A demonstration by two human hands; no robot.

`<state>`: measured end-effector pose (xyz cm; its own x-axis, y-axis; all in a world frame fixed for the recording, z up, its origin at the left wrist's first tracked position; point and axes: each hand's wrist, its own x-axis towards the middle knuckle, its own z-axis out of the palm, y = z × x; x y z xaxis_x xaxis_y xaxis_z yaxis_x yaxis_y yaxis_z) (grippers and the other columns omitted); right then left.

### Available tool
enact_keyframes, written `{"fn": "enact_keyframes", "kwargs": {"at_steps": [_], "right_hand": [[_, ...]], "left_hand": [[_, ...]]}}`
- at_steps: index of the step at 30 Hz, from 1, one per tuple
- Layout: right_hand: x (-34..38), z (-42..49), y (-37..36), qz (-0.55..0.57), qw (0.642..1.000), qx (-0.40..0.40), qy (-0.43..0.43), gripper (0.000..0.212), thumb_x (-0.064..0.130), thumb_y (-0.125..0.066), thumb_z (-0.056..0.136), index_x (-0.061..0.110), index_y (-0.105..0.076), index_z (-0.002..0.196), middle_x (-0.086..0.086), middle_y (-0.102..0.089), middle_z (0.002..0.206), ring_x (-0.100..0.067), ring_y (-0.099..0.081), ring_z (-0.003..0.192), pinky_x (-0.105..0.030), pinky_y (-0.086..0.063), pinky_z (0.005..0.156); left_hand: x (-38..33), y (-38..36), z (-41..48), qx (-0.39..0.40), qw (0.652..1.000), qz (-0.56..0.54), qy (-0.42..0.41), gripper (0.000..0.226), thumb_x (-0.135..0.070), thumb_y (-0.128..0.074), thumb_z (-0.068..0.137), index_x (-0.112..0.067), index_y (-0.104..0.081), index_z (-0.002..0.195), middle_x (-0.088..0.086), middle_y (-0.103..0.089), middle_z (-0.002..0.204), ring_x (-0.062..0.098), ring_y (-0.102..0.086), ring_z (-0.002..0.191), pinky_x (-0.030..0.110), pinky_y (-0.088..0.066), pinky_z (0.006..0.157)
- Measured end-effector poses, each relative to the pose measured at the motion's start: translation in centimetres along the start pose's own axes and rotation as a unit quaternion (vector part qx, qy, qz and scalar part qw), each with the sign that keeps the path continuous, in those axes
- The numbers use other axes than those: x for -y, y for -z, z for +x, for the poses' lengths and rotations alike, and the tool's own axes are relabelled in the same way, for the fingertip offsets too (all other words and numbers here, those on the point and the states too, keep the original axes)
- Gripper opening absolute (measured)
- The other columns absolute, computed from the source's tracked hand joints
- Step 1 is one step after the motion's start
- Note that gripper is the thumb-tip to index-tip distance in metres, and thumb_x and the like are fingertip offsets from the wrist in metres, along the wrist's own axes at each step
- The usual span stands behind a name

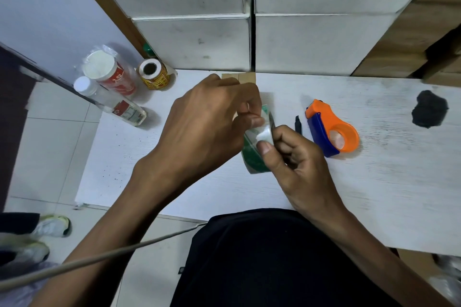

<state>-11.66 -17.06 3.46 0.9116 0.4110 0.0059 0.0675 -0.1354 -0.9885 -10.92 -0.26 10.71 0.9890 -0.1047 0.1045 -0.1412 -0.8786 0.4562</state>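
My left hand (pixel 209 117) and my right hand (pixel 296 157) meet over the middle of a white table (pixel 374 182). Between them is a small green and white packet (pixel 257 152) with a shiny clear part. The left thumb and fingers pinch its upper edge. The right thumb and forefinger pinch its right side. A thin dark blade-like tip (pixel 271 119) sticks up from the right hand's fingers, against the packet. The packet's upper part is hidden by the left hand.
An orange and blue tape dispenser (pixel 331 129) and a small black piece (pixel 298 124) lie right of the hands. A black lump (pixel 429 109) sits far right. Two bottles (pixel 112 97) and a yellow roll (pixel 153 75) stand at the left. White boxes (pixel 199 40) line the back.
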Motion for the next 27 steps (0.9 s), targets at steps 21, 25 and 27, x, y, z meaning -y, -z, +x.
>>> {"fn": "enact_keyframes", "kwargs": {"at_steps": [21,25,27], "right_hand": [[0.8,0.1,-0.4,0.052,0.995,-0.026,-0.085,0.015,0.023,-0.061,0.097,0.013,-0.05,0.101,-0.002,-0.079,0.083,-0.009,-0.074,0.073,-0.026,-0.055,0.065],[1.2,0.1,-0.5,0.081,0.991,-0.02,-0.102,0.012,0.017,-0.058,0.099,0.01,-0.051,0.106,-0.002,-0.08,0.085,-0.01,-0.076,0.08,-0.02,-0.056,0.072],[1.3,0.1,-0.6,0.091,0.99,-0.019,-0.108,0.014,0.018,-0.058,0.099,0.011,-0.054,0.111,-0.002,-0.08,0.089,-0.012,-0.076,0.085,-0.025,-0.059,0.076]], "left_hand": [[-1.1,-1.8,-1.6,-0.061,0.986,0.146,-0.058,0.006,-0.013,-0.068,0.088,-0.012,-0.063,0.091,0.005,-0.061,0.093,0.028,-0.053,0.082,0.03,-0.035,0.046],[-1.2,-2.5,-2.4,-0.102,0.981,0.153,-0.056,0.004,-0.007,-0.061,0.09,-0.01,-0.064,0.091,0.008,-0.065,0.104,0.027,-0.056,0.086,0.03,-0.037,0.046],[-1.2,-2.9,-2.5,-0.133,0.974,0.175,-0.062,0.011,-0.008,-0.055,0.095,-0.009,-0.064,0.088,0.008,-0.067,0.095,0.028,-0.057,0.081,0.034,-0.039,0.053]]}}
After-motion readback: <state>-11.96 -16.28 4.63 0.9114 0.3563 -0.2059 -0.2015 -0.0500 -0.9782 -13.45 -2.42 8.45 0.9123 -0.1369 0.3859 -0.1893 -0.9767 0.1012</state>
